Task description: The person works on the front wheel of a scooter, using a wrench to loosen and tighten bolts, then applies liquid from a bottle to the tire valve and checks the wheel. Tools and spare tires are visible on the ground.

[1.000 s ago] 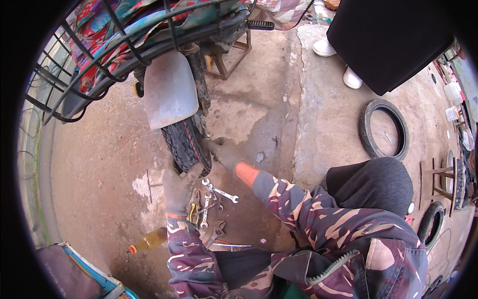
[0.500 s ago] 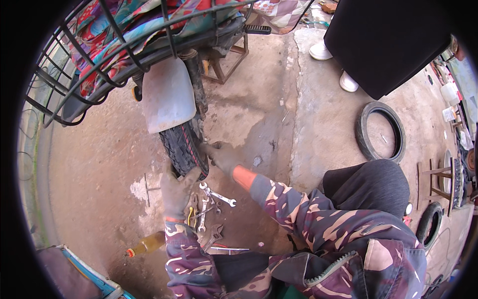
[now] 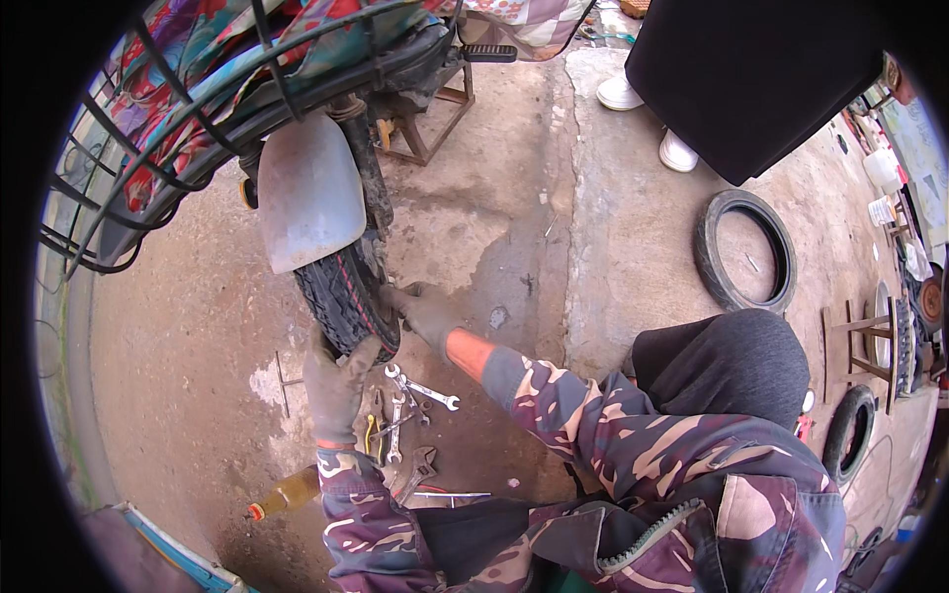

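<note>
A motorcycle's front wheel with a black, red-striped tyre (image 3: 341, 301) stands in front of me under a pale mudguard (image 3: 311, 198). My left hand (image 3: 336, 385), in a grey glove, grips the near left side of the tyre, its thumb on the tread and its fingers partly hidden. At the wheel's right side is my gloved right hand (image 3: 425, 314), fingers curled in against the wheel's side. What they hold there, if anything, is hidden. On the ground just below the wheel lie several open-end wrenches (image 3: 423, 387), yellow-handled pliers (image 3: 374, 433) and an adjustable wrench (image 3: 417, 472).
A wire basket (image 3: 198, 128) with patterned cloth overhangs the wheel. A bottle of yellowish liquid (image 3: 287, 494) lies left of the tools, near a T-shaped metal tool (image 3: 285, 383). Loose tyres (image 3: 707, 247) lie to the right, near a wooden stool (image 3: 870, 346). A person's white shoes (image 3: 677, 150) show at the back.
The whole view has shifted, so the wheel and tools sit slightly further left. Both hands stay at the wheel; the right hand's fingers sit a little closer in against its side.
</note>
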`<state>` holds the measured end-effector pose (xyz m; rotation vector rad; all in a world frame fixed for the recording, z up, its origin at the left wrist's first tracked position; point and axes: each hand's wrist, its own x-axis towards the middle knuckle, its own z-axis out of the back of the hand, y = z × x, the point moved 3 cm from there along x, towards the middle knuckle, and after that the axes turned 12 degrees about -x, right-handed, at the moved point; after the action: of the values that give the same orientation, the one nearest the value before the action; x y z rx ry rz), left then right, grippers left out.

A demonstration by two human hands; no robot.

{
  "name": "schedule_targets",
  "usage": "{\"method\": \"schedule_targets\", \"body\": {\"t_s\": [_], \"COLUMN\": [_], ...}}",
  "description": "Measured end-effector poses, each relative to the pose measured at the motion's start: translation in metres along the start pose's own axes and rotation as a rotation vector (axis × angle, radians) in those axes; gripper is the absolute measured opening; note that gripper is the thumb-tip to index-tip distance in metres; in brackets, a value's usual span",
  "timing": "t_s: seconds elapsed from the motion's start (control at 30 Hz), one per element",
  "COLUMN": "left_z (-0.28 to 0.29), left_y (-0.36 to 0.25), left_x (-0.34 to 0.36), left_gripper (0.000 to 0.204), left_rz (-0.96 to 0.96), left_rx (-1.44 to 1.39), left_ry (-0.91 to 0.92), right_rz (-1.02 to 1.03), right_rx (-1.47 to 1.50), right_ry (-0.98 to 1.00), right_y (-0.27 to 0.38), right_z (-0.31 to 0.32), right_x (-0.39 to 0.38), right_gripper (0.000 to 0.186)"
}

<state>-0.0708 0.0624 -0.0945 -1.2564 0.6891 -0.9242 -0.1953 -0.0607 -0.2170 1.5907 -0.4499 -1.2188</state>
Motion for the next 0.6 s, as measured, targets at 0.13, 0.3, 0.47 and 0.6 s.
{"method": "schedule_targets", "body": {"t_s": [0.13, 0.3, 0.47, 0.6], "left_z": [-0.003, -0.003, -0.001, -0.005], "left_y": [-0.007, -0.007, -0.002, -0.013], "left_x": [0.000, -0.003, 0.002, 0.002], "left_gripper": [0.077, 0.063, 0.075, 0.068], "left_rz": [0.033, 0.134, -0.033, 0.054], "left_rx": [0.024, -0.082, -0.037, -0.087], "left_ry": [0.019, 0.056, -0.003, 0.002], "right_rz": [-0.017, -0.137, -0.077, 0.026], "right_rx": [-0.172, 0.469, 0.395, -0.086], "right_ry": [-0.076, 0.185, 0.201, -0.071], "right_y": [0.010, -0.022, -0.025, -0.002], "right_z": [0.004, -0.020, -0.018, -0.004], "right_x": [-0.003, 0.010, 0.015, 0.004], "right_gripper": [0.050, 0.042, 0.044, 0.046]}}
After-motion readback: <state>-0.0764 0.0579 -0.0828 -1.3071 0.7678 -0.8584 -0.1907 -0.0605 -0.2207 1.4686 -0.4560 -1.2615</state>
